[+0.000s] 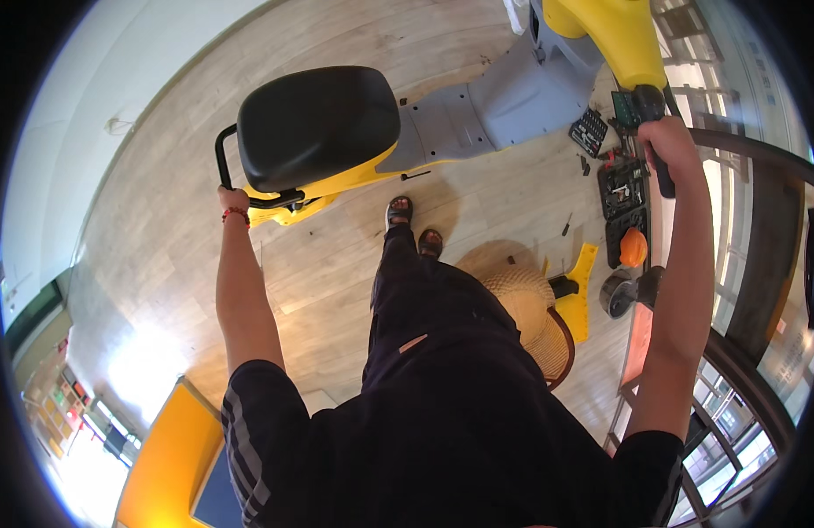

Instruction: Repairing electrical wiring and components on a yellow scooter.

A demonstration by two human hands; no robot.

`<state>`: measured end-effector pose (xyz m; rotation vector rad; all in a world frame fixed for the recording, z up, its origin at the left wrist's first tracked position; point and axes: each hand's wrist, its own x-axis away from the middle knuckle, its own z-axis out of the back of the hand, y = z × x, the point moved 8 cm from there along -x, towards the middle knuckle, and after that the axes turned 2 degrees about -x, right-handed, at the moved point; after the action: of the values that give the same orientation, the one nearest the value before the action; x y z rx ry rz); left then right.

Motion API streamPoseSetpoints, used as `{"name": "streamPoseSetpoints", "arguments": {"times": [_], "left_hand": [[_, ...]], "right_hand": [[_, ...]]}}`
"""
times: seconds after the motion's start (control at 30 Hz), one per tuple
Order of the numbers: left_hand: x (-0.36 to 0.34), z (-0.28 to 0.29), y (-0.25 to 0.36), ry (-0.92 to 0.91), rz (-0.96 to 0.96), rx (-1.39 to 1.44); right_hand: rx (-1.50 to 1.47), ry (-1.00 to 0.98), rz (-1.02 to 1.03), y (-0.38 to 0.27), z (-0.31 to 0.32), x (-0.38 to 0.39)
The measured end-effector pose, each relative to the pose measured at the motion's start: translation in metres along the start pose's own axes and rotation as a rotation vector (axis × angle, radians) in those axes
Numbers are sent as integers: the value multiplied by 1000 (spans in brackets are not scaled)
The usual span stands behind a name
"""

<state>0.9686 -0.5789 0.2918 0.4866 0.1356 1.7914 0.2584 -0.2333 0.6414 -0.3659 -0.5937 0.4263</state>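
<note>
The yellow scooter [451,123] is on the floor [319,255], past the feet [400,211]. The left hand [232,198] curls around its black back bar [221,154], the right hand [671,143] around its black handle [665,180]. To keep it steady, holding both ends tight seems best.

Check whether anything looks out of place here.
Yes: a yellow part sits beside the woven seat, apart from the scooter whose colour it matches, so it may have come off. A thin dark tool also lies loose on the floor.
</note>
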Motion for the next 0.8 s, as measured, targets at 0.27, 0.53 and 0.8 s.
{"name": "streamPoseSetpoints", "arguments": {"times": [0.27,0.53,0.8], "left_hand": [[20,11,21,60,43,16],[32,-3,14,85,-4,161],[120,-110,-71,-291,3,32]], "right_hand": [[4,17,-42,-3,1,2],[6,-6,-12,1,4,-4],[-14,-47,91,-4,-1,-9]]}}
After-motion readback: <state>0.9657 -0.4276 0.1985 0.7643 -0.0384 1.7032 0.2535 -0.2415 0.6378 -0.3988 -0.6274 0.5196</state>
